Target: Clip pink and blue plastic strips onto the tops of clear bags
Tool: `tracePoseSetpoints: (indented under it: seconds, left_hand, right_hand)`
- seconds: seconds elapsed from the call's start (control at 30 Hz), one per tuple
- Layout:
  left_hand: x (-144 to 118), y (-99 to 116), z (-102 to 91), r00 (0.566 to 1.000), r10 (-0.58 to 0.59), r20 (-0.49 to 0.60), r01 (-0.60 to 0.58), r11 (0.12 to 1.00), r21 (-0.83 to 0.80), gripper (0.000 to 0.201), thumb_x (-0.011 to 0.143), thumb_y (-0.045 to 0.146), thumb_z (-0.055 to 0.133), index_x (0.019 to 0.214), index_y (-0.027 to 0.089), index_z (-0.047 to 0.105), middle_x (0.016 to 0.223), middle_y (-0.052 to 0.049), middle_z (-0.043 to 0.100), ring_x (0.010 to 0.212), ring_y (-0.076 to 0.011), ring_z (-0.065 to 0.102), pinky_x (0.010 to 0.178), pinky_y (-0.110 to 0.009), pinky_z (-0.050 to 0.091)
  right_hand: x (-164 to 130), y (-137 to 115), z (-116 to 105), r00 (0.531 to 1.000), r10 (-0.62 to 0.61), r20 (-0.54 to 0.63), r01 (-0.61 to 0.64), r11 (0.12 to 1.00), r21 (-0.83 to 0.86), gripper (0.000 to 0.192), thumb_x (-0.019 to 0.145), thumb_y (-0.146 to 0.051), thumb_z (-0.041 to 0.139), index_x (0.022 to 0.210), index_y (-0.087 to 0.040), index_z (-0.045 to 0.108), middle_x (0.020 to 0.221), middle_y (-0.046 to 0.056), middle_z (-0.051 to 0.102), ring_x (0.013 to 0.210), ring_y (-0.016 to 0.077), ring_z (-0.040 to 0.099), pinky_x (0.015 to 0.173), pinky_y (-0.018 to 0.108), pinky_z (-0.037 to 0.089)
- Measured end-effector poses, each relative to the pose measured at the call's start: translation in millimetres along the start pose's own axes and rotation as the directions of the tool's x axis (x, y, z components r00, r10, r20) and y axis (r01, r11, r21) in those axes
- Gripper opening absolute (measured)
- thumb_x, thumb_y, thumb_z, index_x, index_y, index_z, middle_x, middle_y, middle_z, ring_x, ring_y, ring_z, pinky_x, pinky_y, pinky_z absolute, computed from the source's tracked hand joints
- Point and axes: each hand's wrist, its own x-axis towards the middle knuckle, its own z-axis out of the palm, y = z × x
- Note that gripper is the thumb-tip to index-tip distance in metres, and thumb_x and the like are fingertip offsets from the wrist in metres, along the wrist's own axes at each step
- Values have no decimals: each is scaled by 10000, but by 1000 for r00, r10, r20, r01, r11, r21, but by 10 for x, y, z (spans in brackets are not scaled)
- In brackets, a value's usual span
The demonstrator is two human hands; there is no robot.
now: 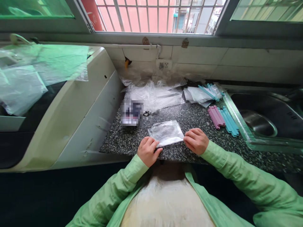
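Observation:
A flat, clear plastic bag (pixel 167 134) lies slightly tilted on the speckled countertop (pixel 189 116), near its front edge. At the bag's lower left corner is my left hand (pixel 148 150), fingers curled over the edge with the thumb just below. My right hand (pixel 196 140) pinches the opposite, right corner, its fingertips closed on the plastic. Whatever is under my fingers is hidden. Beyond the bag sits a pixelated, blurred-out item (pixel 132 113), with a small dark ring-shaped object (pixel 146 113) beside it.
Plastic bags (pixel 153 94) are heaped at the back. To the right lie pink strips (pixel 216 116), blue strips (pixel 228 121) and a stack of small bags (pixel 199 94), beside a steel sink (pixel 248 138). A washing machine (pixel 94 104) bounds the left. A barred window (pixel 156 15) is behind.

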Motion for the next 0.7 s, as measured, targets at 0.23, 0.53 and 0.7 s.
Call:
tracePoseSetpoints:
  seconds: [0.23, 0.53, 0.7]
  left_hand:
    - [174, 15, -61, 992, 83, -97, -80, 996, 38, 190, 785, 321, 513, 876, 187, 612, 739, -58, 551, 790, -195, 463, 764, -333, 397]
    - [500, -33, -108, 991, 92, -100, -95, 995, -28, 203, 808, 291, 471, 743, 207, 644, 688, -48, 522, 750, -170, 444, 710, -311, 397]
    - [732, -93, -101, 987, 66, -149, -93, 979, -183, 204, 801, 283, 492, 692, 191, 637, 643, -35, 534, 691, -147, 447, 655, -285, 408]
  right_hand:
    - [179, 71, -272, 999, -17, -41, 16, 1000, -9, 122, 761, -207, 482, 683, -208, 575, 733, 41, 584, 762, 174, 462, 720, 341, 372]
    - [393, 240, -519, 994, 35, -106, -33, 999, 18, 68, 716, -192, 514, 702, -228, 570, 757, 37, 593, 770, 194, 507, 726, 367, 422]
    - [568, 330, -547, 960, 69, -272, -58, 997, 47, 75, 737, -157, 489, 711, -220, 522, 775, 48, 603, 769, 193, 533, 705, 364, 444]
